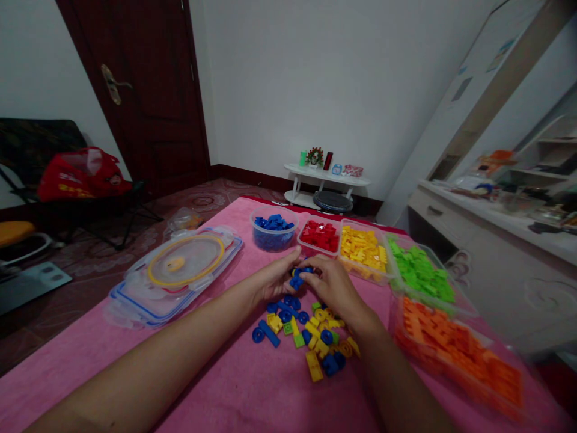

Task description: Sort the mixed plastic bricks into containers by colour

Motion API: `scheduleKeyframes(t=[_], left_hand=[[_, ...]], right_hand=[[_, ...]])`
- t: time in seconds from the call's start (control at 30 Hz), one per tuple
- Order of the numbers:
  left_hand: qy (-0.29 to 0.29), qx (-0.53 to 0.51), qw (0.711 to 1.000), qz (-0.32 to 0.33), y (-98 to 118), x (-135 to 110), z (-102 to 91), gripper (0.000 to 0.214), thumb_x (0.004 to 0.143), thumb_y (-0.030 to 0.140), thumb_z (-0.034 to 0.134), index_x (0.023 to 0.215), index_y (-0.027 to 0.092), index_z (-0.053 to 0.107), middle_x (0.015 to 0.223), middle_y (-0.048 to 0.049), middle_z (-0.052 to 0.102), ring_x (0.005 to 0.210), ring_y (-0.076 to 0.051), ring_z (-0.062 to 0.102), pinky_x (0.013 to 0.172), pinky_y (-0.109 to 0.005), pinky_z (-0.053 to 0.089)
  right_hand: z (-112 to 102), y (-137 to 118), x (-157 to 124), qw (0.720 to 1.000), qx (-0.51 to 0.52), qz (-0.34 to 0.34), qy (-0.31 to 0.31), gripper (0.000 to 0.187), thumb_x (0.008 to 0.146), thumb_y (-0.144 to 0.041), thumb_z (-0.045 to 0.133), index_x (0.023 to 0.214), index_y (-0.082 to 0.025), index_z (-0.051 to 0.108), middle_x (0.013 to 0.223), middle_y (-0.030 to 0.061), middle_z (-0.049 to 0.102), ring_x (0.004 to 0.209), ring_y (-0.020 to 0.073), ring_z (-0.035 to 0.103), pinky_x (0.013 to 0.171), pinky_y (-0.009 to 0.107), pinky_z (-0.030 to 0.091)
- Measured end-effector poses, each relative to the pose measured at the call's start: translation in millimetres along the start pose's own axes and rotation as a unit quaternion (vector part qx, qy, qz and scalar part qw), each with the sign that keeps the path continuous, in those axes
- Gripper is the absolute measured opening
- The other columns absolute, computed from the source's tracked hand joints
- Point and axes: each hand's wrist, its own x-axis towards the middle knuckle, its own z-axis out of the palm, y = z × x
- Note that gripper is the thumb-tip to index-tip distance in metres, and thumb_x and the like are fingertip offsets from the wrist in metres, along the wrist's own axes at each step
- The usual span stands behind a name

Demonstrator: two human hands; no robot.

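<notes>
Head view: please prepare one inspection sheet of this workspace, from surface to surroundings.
Surface: pink cloth covering the table.
Job's things: loose blue, yellow and green plastic pieces lie scattered; five clear plastic containers hold blocks in blue, red, yellow, green, orange.
Clutter: clear plastic lids, stacked on the left side.
Hands: left hand and right hand hold small blue plastic pieces; exact grip partly hidden.
Cables: nothing seen.
Surroundings: dark reddish door, white two-level stand, red bag on a chair.

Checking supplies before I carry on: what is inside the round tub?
Blue pieces are heaped inside the round tub. The top ones show; lower down, only blue shows through the side, and whatever lies in the middle is covered.
</notes>
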Motion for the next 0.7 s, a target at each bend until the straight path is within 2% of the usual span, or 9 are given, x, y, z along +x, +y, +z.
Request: scheduleKeyframes(t=[0.13, 0.23, 0.3, 0.4, 0.47, 0.53, 0.57, 0.63, 0.7], left_hand=[[-0.005, 0.019, 1.000, -0.003, -0.3, 3.6, -3.7, 0.027, 0.090, 0.032, 0.042, 0.087, 0.010, 0.058, 0.063, -0.0039, 0.057, 0.043, -0.006, 0.049, 0.037, -0.013, 0.031], [-0.016, 0.107, 0.993, 0.041, -1.3, 2.7, -5.0, 0.024, 0.086, 0.029, 0.048, 0.091, 0.009, 0.059, 0.069, -0.0080, 0.063, 0.046, -0.009, 0.053, 0.039, -0.016, 0.035], [-0.024, 0.206, 0.977, 0.051, 0.4, -2.9, -3.5, 0.030, 0.085, 0.033, 0.051, 0.101, 0.009, 0.060, 0.070, -0.0088, 0.066, 0.040, -0.009, 0.049, 0.037, -0.017, 0.032], [-0.043, 0.356, 0.932, 0.044, 6.3, -15.7, 1.8, 0.042, 0.082, 0.031, 0.056, 0.121, 0.014, 0.055, 0.068, -0.0046, 0.066, 0.033, -0.006, 0.042, 0.034, -0.017, 0.026], [-0.054, 0.403, 0.912, 0.058, 10.2, -22.0, 5.9, 0.044, 0.082, 0.028, 0.056, 0.124, 0.017, 0.054, 0.072, -0.0036, 0.067, 0.033, -0.006, 0.044, 0.034, -0.017, 0.028], [-0.052, 0.399, 0.913, 0.070, 12.0, -22.9, 8.9, 0.039, 0.084, 0.024, 0.053, 0.122, 0.017, 0.055, 0.081, -0.0061, 0.068, 0.035, -0.007, 0.049, 0.035, -0.017, 0.032], [-0.043, 0.377, 0.922, 0.073, 11.9, -21.4, 9.8, 0.037, 0.085, 0.022, 0.051, 0.120, 0.015, 0.055, 0.084, -0.0080, 0.069, 0.036, -0.008, 0.053, 0.035, -0.017, 0.033], [-0.018, 0.287, 0.955, 0.068, 10.2, -16.1, 10.4, 0.033, 0.087, 0.022, 0.047, 0.117, 0.012, 0.054, 0.083, -0.0106, 0.069, 0.039, -0.011, 0.058, 0.035, -0.017, 0.035], [-0.028, 0.162, 0.986, 0.026, 7.8, -10.9, 9.8, 0.034, 0.091, 0.032, 0.042, 0.111, 0.008, 0.055, 0.078, -0.0126, 0.068, 0.047, -0.014, 0.063, 0.037, -0.017, 0.040]], right_hand=[[-2.9, 4.6, 0.8, 0.999, 0.016, 0.015, 0.033, 0.014, 0.077, -0.018, 0.059, 0.088, -0.019, 0.068, 0.083, 0.0028, 0.066, 0.074, 0.0158, 0.057, 0.068, 0.026, 0.041], [-8.5, 9.6, 2.1, 0.998, 0.023, 0.029, 0.045, 0.012, 0.076, -0.019, 0.058, 0.084, -0.019, 0.067, 0.078, 0.0016, 0.065, 0.069, 0.0146, 0.055, 0.063, 0.025, 0.040], [-14.8, 11.4, 2.8, 0.997, 0.027, 0.044, 0.054, 0.011, 0.075, -0.021, 0.058, 0.082, -0.018, 0.066, 0.076, 0.0010, 0.064, 0.065, 0.0138, 0.054, 0.060, 0.025, 0.038], [-26.8, 10.4, 3.1, 0.995, 0.046, 0.067, 0.053, 0.011, 0.073, -0.023, 0.059, 0.080, -0.018, 0.066, 0.073, 0.0004, 0.063, 0.063, 0.0134, 0.053, 0.058, 0.025, 0.038], [-34.0, 7.6, 3.1, 0.994, 0.063, 0.076, 0.048, 0.011, 0.072, -0.023, 0.059, 0.079, -0.017, 0.067, 0.072, 0.0003, 0.063, 0.063, 0.0134, 0.053, 0.058, 0.025, 0.038], [-38.3, 3.8, 3.0, 0.992, 0.081, 0.082, 0.047, 0.012, 0.072, -0.023, 0.060, 0.079, -0.017, 0.067, 0.071, 0.0007, 0.064, 0.063, 0.0134, 0.053, 0.058, 0.025, 0.039], [-39.0, 1.7, 3.0, 0.991, 0.089, 0.084, 0.047, 0.013, 0.072, -0.024, 0.061, 0.081, -0.017, 0.068, 0.072, 0.0009, 0.064, 0.063, 0.0134, 0.053, 0.057, 0.025, 0.039], [-37.3, -2.6, 3.2, 0.990, 0.098, 0.084, 0.050, 0.014, 0.072, -0.025, 0.062, 0.082, -0.017, 0.068, 0.072, 0.0014, 0.065, 0.063, 0.0137, 0.054, 0.057, 0.025, 0.040], [-32.1, -6.3, 3.5, 0.990, 0.102, 0.073, 0.059, 0.015, 0.072, -0.025, 0.063, 0.084, -0.018, 0.069, 0.076, 0.0020, 0.066, 0.065, 0.0142, 0.055, 0.060, 0.025, 0.042]])
